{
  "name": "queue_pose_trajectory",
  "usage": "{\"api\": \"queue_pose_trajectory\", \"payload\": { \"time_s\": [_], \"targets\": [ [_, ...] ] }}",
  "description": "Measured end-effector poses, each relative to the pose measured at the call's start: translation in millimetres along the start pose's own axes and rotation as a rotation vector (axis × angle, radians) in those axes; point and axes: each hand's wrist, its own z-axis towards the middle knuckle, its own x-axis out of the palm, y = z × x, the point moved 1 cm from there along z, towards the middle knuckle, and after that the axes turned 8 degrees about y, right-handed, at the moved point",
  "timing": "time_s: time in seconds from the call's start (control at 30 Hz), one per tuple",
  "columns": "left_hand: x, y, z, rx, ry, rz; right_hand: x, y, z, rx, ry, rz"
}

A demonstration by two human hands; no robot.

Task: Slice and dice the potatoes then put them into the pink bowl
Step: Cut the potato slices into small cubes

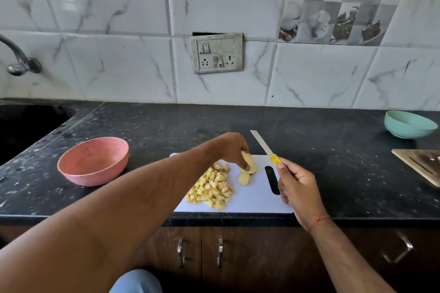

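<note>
Potato piece (250, 163) stands on the white cutting board (254, 200), pinched by the curled fingers of the left hand (234, 150); one cut slice (244, 178) lies just beneath that hand, diced cubes (212, 188) heaped under its wrist; the right hand (296, 188) grips a yellow-handled knife (266, 147) (blade raised off the board, pointing away); the pink bowl (92, 162) sits left of the left forearm, well apart from the board; bare black counter (333, 150) lies beyond and right of the right hand, a green bowl (408, 123) far off.

Bare counter (152, 162) between pink bowl (92, 162) and diced potato (212, 188).
</note>
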Motion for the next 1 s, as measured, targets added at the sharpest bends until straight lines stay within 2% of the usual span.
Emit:
{"api": "queue_pose_trajectory", "payload": {
  "time_s": [0.2,0.27,0.33,0.4,0.5,0.6,0.73,0.87,1.0],
  "targets": [
    [-11.7,18.6,-30.4,0.020,-0.310,-0.342,-2.0,-0.8,1.7,-0.016,0.022,0.052],
    [-16.4,28.1,-56.1,0.028,-0.419,-0.391,-1.7,-1.4,1.5,-0.019,0.026,0.054],
    [-15.4,41.1,-86.4,0.036,-0.530,-0.320,-1.5,-1.0,0.8,-0.028,0.028,0.049],
    [-5.5,59.0,-119.3,0.049,-0.623,-0.139,-1.1,0.5,-0.1,-0.039,0.030,0.039],
    [25.9,89.0,-166.5,0.020,-0.712,0.038,0.3,2.1,-1.5,-0.048,0.027,0.009],
    [69.3,105.7,-200.5,-0.029,-0.720,0.041,3.3,4.1,-4.0,-0.062,0.018,-0.036],
    [113.3,109.9,-215.7,0.010,-0.705,-0.015,5.0,5.6,-5.6,-0.049,-0.018,-0.066],
    [118.7,115.8,-218.5,0.024,-0.724,-0.098,9.8,8.5,-7.5,-0.052,-0.007,-0.127],
    [102.4,132.8,-213.6,0.003,-0.588,-0.248,29.3,19.0,-17.2,-0.077,0.047,-0.411]
  ]
}}
